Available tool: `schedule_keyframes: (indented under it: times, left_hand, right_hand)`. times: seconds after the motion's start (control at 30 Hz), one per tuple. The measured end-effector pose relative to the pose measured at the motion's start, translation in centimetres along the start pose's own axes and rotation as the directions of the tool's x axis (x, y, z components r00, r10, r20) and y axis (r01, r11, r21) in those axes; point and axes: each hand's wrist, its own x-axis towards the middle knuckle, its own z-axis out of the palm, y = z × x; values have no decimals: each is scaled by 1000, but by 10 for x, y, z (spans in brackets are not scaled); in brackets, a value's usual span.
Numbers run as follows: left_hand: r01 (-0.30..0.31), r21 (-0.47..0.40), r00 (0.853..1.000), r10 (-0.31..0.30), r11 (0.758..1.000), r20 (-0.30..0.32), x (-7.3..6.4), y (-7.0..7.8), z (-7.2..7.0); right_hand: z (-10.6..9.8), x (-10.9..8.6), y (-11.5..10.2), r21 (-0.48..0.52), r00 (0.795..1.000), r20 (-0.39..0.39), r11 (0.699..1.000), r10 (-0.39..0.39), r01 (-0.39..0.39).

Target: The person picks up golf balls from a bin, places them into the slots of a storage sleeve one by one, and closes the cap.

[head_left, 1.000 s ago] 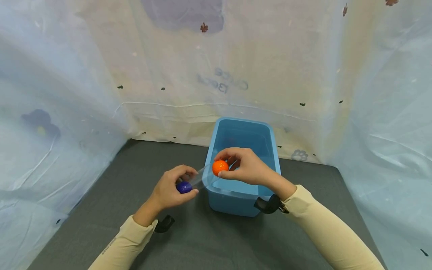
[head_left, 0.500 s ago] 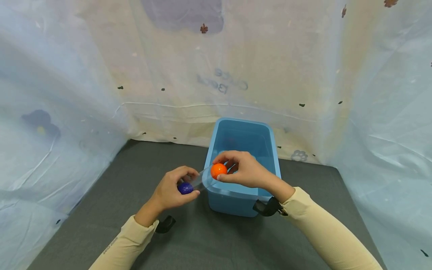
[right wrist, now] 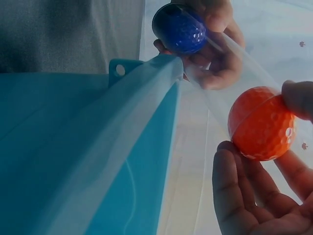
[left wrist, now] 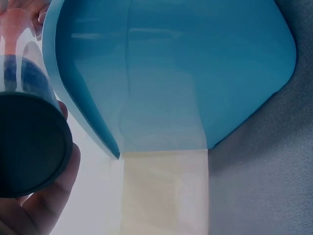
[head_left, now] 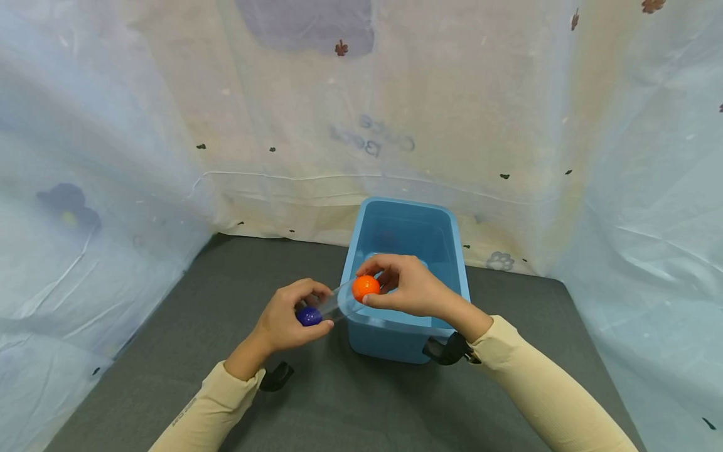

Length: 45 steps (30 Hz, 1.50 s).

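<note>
The left hand (head_left: 280, 319) grips a tube (head_left: 334, 305), a blue ball (head_left: 309, 316) inside, between thumb and fingers; the right hand (head_left: 415, 287), a tub (head_left: 384, 343) below it, pinches an orange ball (head_left: 366, 289) at the tube's far end.

A left forearm in a cream fabric sleeve (head_left: 206, 408) and a right forearm in a matching cream sleeve (head_left: 548, 376) angle inward. The bare left hand (head_left: 282, 316) curls in a grip, thumb lowermost; the bare right hand (head_left: 408, 287), set slightly higher, pinches between thumb and fingertips.
</note>
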Motion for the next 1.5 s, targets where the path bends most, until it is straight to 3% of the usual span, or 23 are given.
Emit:
schedule_keyframes:
  times: [0.3, 0.4, 0.63, 0.77, 0.93, 1.17, 1.5]
  left_hand:
    - [-14, -14, 1000, 14, 1000, -4, 9, 39, -11]
    - [-16, -19, 1000, 15, 1000, -11, 7, 36, -10]
    - [-37, -14, 999, 37, 999, -33, 0, 4, 0]
    - [-26, -12, 999, 26, 1000, -31, 0, 0, 1]
    - [-5, -10, 999, 5, 1000, -42, 2, 8, -2]
    - [0, -10, 998, -1, 1000, -61, 7, 36, -13]
    - [10, 2, 998, -10, 1000, -68, 3, 33, -15]
  right_hand:
    - [1, -2, 1, -16, 1000, -4, 1000, -1, 1]
    - [1, -2, 1, -12, 1000, -4, 1000, -7, 7]
    - [1, -3, 1, -7, 1000, -6, 1000, -20, 20]
    - [0, -2, 1, -15, 1000, -4, 1000, -21, 21]
    - [-2, 1, 2, -25, 1000, 10, 999, -25, 26]
    - [-16, 14, 11, -24, 999, -14, 998, -50, 50]
    - [-30, 44, 40, -61, 1000, -9, 998, 22, -23]
